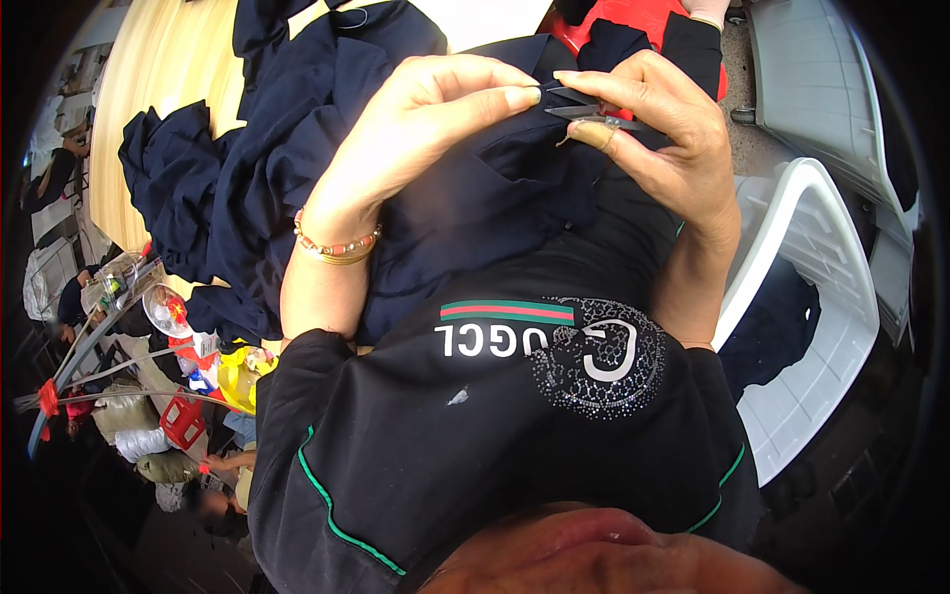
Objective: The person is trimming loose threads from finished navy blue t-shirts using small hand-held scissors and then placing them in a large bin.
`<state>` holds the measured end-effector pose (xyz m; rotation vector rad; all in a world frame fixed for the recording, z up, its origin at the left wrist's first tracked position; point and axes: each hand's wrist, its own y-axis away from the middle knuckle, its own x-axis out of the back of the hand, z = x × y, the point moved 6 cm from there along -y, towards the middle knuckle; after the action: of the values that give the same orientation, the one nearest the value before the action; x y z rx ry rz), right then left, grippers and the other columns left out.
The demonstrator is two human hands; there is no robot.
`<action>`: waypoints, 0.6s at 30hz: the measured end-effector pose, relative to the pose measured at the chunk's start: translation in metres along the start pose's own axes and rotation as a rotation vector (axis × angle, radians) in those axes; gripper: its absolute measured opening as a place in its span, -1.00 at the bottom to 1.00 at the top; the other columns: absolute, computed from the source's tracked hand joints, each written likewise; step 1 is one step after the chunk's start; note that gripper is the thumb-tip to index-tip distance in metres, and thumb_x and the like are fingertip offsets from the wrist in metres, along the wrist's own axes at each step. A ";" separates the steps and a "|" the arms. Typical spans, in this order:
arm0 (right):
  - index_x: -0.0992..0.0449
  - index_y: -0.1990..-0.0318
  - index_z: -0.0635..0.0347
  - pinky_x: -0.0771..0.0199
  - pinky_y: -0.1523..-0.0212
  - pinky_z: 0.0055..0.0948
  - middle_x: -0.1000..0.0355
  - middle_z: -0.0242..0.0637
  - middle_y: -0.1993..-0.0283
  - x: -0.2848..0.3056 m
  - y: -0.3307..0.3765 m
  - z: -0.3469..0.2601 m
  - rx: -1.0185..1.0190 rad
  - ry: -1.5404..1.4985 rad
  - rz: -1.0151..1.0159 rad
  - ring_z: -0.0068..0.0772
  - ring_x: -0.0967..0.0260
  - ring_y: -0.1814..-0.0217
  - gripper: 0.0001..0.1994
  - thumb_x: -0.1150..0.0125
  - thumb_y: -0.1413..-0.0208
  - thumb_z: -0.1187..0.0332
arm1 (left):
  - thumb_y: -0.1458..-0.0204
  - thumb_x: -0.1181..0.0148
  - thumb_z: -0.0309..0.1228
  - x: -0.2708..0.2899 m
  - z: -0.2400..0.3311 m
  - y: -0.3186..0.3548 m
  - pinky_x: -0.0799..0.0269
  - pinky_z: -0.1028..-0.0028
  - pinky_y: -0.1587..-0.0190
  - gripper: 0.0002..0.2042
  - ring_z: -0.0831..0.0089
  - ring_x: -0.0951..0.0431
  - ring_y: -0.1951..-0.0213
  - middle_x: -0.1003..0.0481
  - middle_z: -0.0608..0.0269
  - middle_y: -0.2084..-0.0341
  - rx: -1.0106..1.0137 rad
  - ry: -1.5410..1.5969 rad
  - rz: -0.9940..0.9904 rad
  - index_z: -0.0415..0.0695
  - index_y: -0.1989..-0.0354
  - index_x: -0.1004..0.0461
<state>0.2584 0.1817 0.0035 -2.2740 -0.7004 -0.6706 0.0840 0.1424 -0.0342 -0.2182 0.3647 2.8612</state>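
Observation:
Dark navy cloth lies in folds across my lap and the table in front of me. My left hand is closed in a pinch on an edge of this cloth, thumb against forefinger. Close by on the right, my right hand grips a small pair of metal thread snips. Their blades point left toward the pinched edge, with the tips beside my left fingertips. A tan wrap covers part of my right thumb. Whether the blades touch a thread is too small to tell.
The pale wooden table carries more navy cloth at the left. A white plastic crate with dark cloth inside stands at my right, grey-white bins beyond it. Something red shows at the far side. Other people work at far left.

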 end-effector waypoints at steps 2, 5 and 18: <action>-0.63 0.15 0.03 -0.23 0.52 -0.53 -0.27 -0.40 0.55 -0.001 0.001 0.001 0.001 0.002 -0.002 -0.54 -0.24 0.54 -0.65 -0.40 0.21 0.39 | -0.11 -0.16 -0.52 0.000 -0.001 0.000 -0.42 0.69 0.11 -0.82 0.65 -0.53 0.26 -0.57 0.28 0.31 -0.002 0.022 -0.005 -0.30 0.14 -0.54; -0.64 0.16 0.03 -0.23 0.53 -0.53 -0.27 -0.41 0.55 -0.001 0.001 0.001 0.000 0.003 -0.012 -0.53 -0.24 0.54 -0.66 -0.40 0.21 0.38 | -0.12 -0.15 -0.52 -0.001 -0.002 0.000 -0.42 0.69 0.11 -0.82 0.65 -0.53 0.26 -0.57 0.28 0.31 -0.002 0.055 -0.011 -0.30 0.14 -0.54; -0.62 0.16 0.13 -0.24 0.46 -0.61 -0.33 -0.42 0.50 -0.004 -0.003 0.004 -0.056 -0.215 0.017 -0.62 -0.24 0.50 -0.70 -0.40 0.14 0.43 | -0.12 -0.15 -0.49 -0.002 0.001 0.000 -0.41 0.69 0.11 -0.83 0.66 -0.53 0.25 -0.57 0.30 0.31 -0.031 0.021 -0.009 -0.30 0.17 -0.54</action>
<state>0.2553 0.1853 -0.0004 -2.4246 -0.7709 -0.4460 0.0858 0.1425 -0.0335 -0.2549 0.3231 2.8587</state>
